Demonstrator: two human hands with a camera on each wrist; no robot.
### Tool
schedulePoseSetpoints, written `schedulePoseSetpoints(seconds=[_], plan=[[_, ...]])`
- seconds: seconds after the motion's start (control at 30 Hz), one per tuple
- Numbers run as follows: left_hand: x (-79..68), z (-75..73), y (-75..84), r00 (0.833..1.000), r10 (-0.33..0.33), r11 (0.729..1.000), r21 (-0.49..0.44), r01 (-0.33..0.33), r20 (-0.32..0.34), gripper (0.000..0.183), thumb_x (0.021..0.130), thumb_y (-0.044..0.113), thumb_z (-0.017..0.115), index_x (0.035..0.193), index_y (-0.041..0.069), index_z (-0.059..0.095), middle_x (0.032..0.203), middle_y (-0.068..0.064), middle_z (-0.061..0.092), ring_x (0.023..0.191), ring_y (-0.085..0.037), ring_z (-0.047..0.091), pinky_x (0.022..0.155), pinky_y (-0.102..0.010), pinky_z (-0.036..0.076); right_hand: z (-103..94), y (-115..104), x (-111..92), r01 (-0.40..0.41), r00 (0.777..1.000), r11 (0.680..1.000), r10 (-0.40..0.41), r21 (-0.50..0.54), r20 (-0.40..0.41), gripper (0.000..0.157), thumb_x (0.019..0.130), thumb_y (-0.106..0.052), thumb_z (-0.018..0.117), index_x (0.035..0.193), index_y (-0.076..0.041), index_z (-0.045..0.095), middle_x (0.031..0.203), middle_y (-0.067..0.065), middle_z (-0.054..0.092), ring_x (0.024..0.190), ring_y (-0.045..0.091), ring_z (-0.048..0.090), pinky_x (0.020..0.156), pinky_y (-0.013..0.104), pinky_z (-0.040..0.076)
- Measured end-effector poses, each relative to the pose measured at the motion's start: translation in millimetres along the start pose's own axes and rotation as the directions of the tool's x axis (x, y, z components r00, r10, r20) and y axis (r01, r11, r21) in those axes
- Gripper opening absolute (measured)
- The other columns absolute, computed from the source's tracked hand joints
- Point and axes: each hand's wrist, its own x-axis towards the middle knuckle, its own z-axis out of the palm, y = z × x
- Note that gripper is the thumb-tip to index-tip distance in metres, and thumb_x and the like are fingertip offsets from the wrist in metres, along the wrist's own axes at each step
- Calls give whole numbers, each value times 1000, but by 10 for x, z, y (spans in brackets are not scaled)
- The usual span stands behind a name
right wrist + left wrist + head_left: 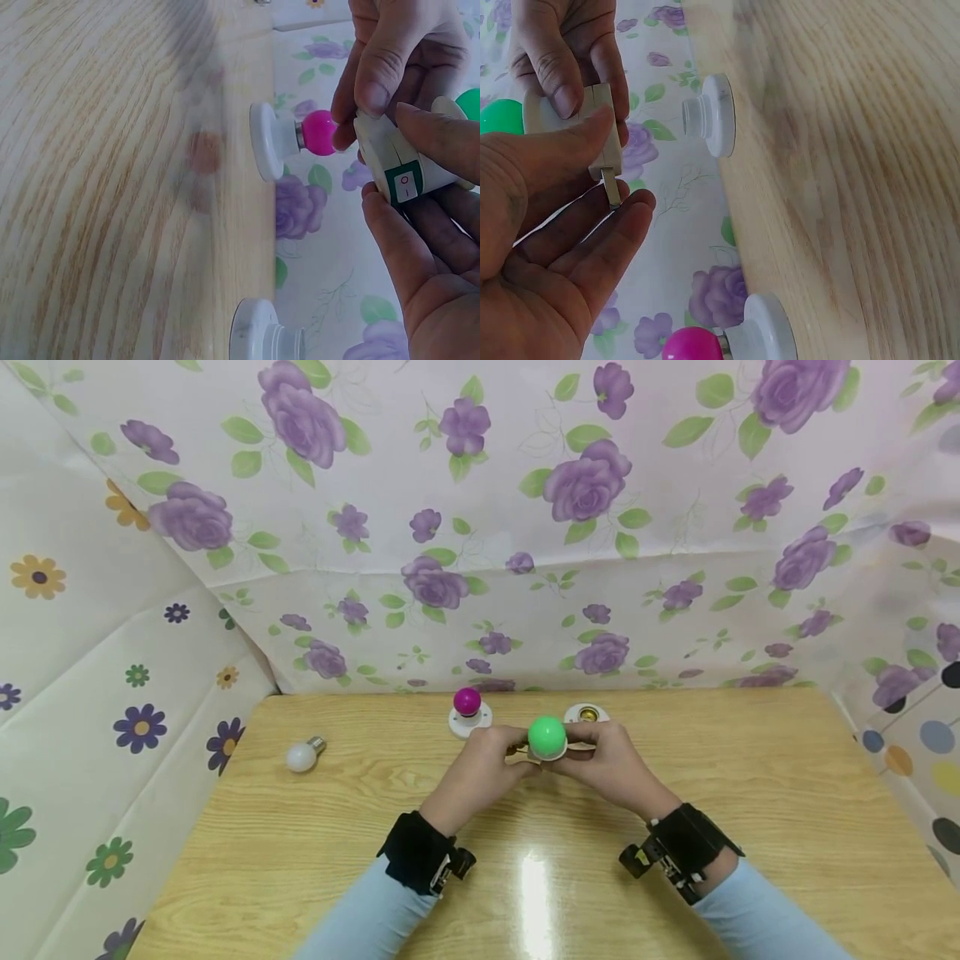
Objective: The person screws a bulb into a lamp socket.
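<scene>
Both hands hold a white plug-in lamp holder [386, 154] with a green bulb [547, 737] on it, raised above the table. My left hand [483, 768] pinches the holder from the left, thumb on one face. Close to its fingers a metal prong [610, 189] sticks out of the holder. From the other side my right hand [613, 767] grips the holder's body with thumb and fingers. A switch label [406, 186] on a green patch shows in the right wrist view. Fingers cover part of the holder.
Behind the hands, a magenta bulb [467, 701] stands in a round white socket base [482, 718]. A bulbless socket base [587, 713] is to its right. A white bulb [302, 757] lies at left on the wooden table [750, 777]. Flowered sheets [480, 518] hang behind.
</scene>
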Motion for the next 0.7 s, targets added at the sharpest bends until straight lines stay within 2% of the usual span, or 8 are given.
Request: schedulePoseSetpoints(seconds=[0.2,0.4,0.5,0.7], plan=[[-2,17,9,1000,-8,1000,16,8,-11,30,76,25,76,105,17,68,99,10,64,90,-12,60,77,-20,48,7,-9,-11,-5,1000,1000,4,21,19,37,77,-20,76,112,-22,66,113,-4,61,107,15,55,79,32,50],[-16,12,5,1000,-11,999,41,12,-20,25,75,25,77,99,18,70,89,10,64,80,-7,59,69,-15,47,30,-43,-17,-25,999,1000,24,16,27,38,75,-18,77,112,-20,66,113,-3,61,107,15,55,81,31,49],[-31,11,-6,999,-24,999,24,25,-24,24,75,25,77,97,19,71,88,11,64,77,-3,57,66,-13,46,43,-47,-24,-34,999,999,34,20,27,39,74,-16,78,112,-19,66,113,-4,62,108,15,54,81,32,49],[-57,-27,-47,999,-30,999,-13,30,-43,20,77,31,75,94,22,71,82,16,62,71,-1,56,62,-16,47,49,-51,-29,-12,1000,1000,12,5,9,41,75,-21,77,114,-21,65,116,-5,60,108,13,54,81,32,49]])
